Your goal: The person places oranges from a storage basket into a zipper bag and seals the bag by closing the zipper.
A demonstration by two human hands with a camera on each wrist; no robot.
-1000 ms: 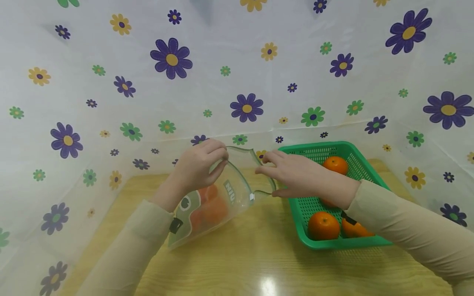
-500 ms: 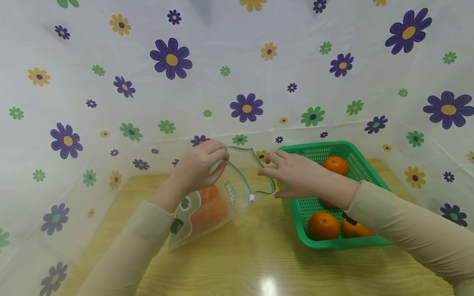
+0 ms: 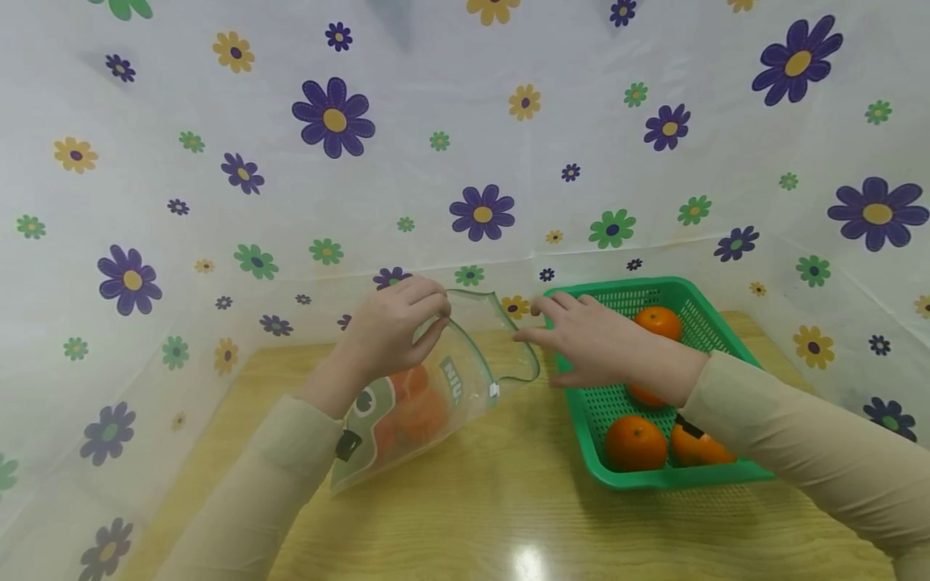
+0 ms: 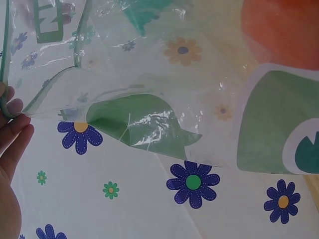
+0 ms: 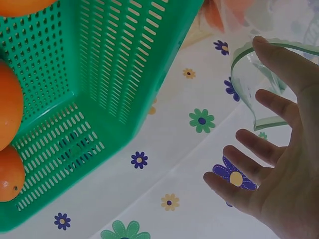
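Observation:
My left hand (image 3: 395, 327) pinches the upper edge of a clear zip bag (image 3: 465, 367), whose mouth gapes to the right. Inside the bag, orange fruits (image 3: 417, 411) show through the film near its green animal print. In the left wrist view, the fingers (image 4: 12, 134) hold the corner of the bag's rim. My right hand (image 3: 592, 343) hovers between the bag's mouth and the green basket (image 3: 592, 460), fingers spread and holding nothing. The right wrist view has this hand (image 5: 284, 174) next to the bag's rim (image 5: 241, 94). Whether it touches the rim, I cannot tell.
Several oranges (image 3: 635, 444) lie in the basket, some partly hidden by the right forearm. A flower-print sheet (image 3: 465, 161) hangs behind and at the sides of the wooden table (image 3: 465, 516). A white slider (image 3: 494, 389) sits at the bag's near corner.
My right hand has drawn a little to the right, off the bag's mouth toward the basket, its fingers opening wider. The left hand and the bag stay nearly in place.

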